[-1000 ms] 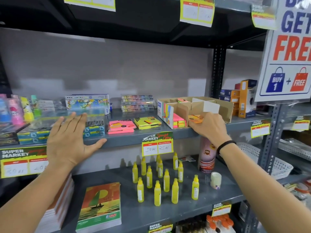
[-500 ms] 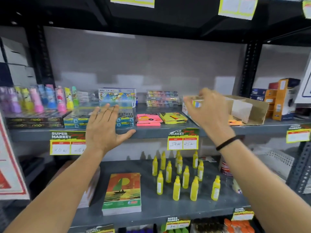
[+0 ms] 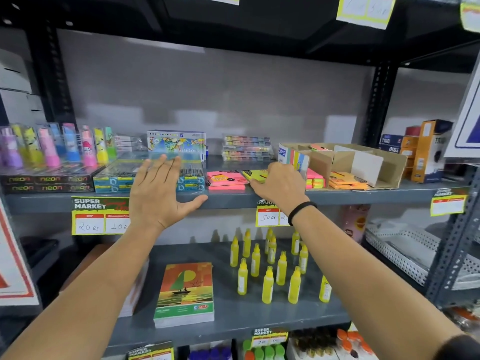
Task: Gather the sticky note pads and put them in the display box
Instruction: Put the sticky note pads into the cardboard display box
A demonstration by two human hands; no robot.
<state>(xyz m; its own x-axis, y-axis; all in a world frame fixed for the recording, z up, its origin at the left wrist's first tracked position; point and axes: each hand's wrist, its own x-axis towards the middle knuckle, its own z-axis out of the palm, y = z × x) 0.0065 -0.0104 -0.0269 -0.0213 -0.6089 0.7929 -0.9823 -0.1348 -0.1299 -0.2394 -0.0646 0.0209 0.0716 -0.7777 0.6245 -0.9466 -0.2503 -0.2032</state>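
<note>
A stack of pink sticky note pads [image 3: 225, 179] and a stack of yellow pads [image 3: 253, 175] lie on the upper grey shelf [image 3: 233, 197]. To their right stands the cardboard display box [image 3: 345, 162], with pink and yellow pads in its left compartment and orange pads [image 3: 346, 181] in front. My right hand [image 3: 279, 185] rests over the near right part of the yellow stack, fingers curled on it; whether it grips a pad is hidden. My left hand [image 3: 159, 194] hovers flat and spread at the shelf edge, left of the pink pads, holding nothing.
Pencil boxes [image 3: 117, 176], neon boxes [image 3: 46, 183] and coloured bottles fill the shelf's left side. Crayon boxes [image 3: 246, 149] stand behind the pads. On the lower shelf are yellow glue bottles [image 3: 267, 268] and a notebook [image 3: 185, 294]. Orange boxes [image 3: 426, 152] stand at the right.
My right hand has left the display box and moved left and down onto the yellow pad stack. The view shifted left; my left hand stayed spread at the shelf edge.
</note>
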